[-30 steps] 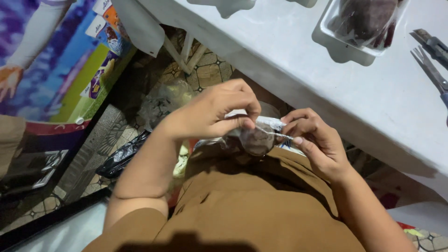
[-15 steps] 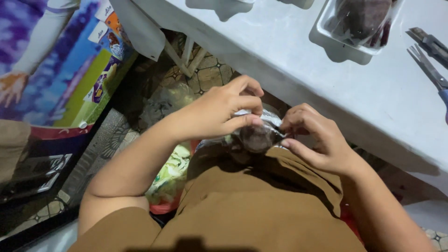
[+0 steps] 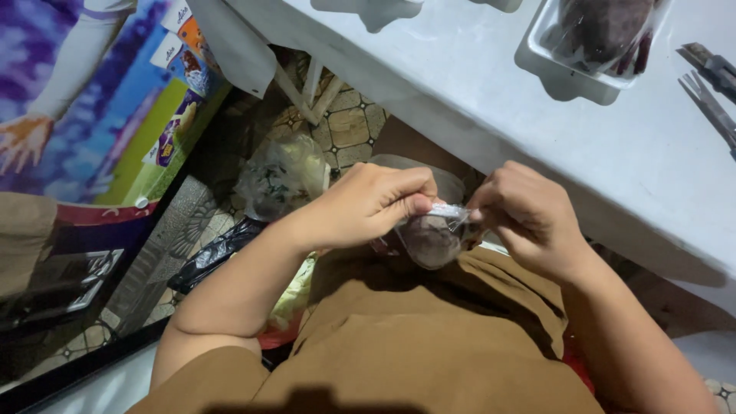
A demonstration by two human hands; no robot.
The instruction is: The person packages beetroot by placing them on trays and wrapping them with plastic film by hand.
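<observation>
I see a white table (image 3: 475, 100) across the top right. On it: a clear plastic tray (image 3: 571, 73) with dark reddish stuff inside, and metal pliers (image 3: 713, 77) at the right edge. Below the table edge, tiled floor (image 3: 349, 126) with a crumpled clear plastic bag (image 3: 280, 180) and a black bag (image 3: 215, 253) near it. Colourful printed poster (image 3: 100, 115) leans at left. Brown garment (image 3: 414, 337) fills the bottom.

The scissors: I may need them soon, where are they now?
In the head view, the scissors lie at the far right edge, on the white table, right of the clear tray.
</observation>
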